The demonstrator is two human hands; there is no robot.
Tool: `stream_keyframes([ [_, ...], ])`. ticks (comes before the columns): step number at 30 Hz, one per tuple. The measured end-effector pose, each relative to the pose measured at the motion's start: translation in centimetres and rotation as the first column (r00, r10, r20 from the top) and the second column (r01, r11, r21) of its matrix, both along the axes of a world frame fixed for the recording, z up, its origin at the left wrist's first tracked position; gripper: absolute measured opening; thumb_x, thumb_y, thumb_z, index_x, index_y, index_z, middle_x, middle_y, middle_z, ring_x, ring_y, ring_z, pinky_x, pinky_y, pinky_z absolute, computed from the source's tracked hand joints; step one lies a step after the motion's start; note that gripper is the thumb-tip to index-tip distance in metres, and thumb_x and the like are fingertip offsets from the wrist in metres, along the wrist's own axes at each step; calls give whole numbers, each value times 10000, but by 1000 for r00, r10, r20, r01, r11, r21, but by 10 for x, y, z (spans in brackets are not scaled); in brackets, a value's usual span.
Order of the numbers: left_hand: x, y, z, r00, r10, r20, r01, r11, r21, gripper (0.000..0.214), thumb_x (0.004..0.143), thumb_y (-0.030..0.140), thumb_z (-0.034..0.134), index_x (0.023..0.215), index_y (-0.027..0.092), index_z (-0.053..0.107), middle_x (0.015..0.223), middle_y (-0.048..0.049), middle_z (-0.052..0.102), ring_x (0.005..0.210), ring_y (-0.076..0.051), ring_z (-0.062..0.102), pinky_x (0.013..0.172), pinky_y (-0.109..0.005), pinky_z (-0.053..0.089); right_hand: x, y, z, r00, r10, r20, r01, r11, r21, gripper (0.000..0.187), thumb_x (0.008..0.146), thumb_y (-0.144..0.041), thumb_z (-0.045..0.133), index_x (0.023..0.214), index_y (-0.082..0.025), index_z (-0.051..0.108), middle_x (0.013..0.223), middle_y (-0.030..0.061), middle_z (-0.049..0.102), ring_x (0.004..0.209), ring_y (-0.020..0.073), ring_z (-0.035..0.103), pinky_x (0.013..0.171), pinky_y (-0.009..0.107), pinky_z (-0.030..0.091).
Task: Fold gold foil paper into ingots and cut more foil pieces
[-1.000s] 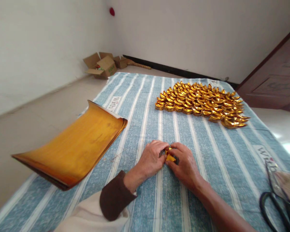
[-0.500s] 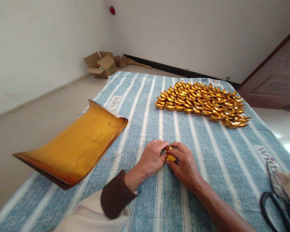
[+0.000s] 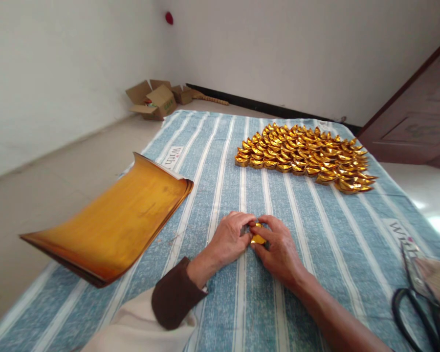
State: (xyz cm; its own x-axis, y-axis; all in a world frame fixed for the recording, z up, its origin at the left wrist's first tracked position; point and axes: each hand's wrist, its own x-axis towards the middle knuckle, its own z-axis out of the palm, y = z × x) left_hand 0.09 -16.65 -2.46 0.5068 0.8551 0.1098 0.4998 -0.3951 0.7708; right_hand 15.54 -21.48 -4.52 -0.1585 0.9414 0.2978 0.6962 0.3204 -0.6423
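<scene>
A small piece of folded gold foil paper sits between my two hands, low over the striped cloth. My left hand pinches its left side, thumb and fingers closed together. From the right, my right hand grips the same piece with thumb and fingertips. The fingers cover much of its edges, so its full shape is hidden. Beyond my hands, many gold paper ingots stand in close rows. To the left lies a curved stack of gold foil sheets.
A blue and white striped cloth covers the table. Black-handled scissors lie at the right edge beside a tan woven item. On the floor behind stands an open cardboard box. A reddish door is at the right.
Both hands keep hold of the gold foil paper in nearly the same place, with only slight finger movement. The whole view has shifted a little.
</scene>
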Motion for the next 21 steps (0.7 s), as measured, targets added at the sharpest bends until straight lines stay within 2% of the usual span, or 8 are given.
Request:
stream_keyframes([
  [9, 1, 0, -2, 999, 36, -4, -36, 999, 6, 277, 684, 32, 567, 880, 209, 650, 892, -3, 688, 901, -201, 578, 839, -351, 434, 0, 0, 2, 1000, -5, 5, 6, 999, -40, 317, 728, -122, 628, 1014, -244, 687, 1104, 75, 589, 1015, 240, 545, 884, 439, 455],
  [21, 0, 0, -4, 999, 24, -35, -24, 1000, 7, 307, 682, 49, 623, 947, 202, 637, 935, -14, 681, 933, -213, 574, 851, -359, 422, 1, 2, 3, 998, -2, -69, -4, 995, -95, 286, 745, -119, 625, 995, -239, 694, 1111, 75, 577, 1021, 237, 539, 908, 453, 437],
])
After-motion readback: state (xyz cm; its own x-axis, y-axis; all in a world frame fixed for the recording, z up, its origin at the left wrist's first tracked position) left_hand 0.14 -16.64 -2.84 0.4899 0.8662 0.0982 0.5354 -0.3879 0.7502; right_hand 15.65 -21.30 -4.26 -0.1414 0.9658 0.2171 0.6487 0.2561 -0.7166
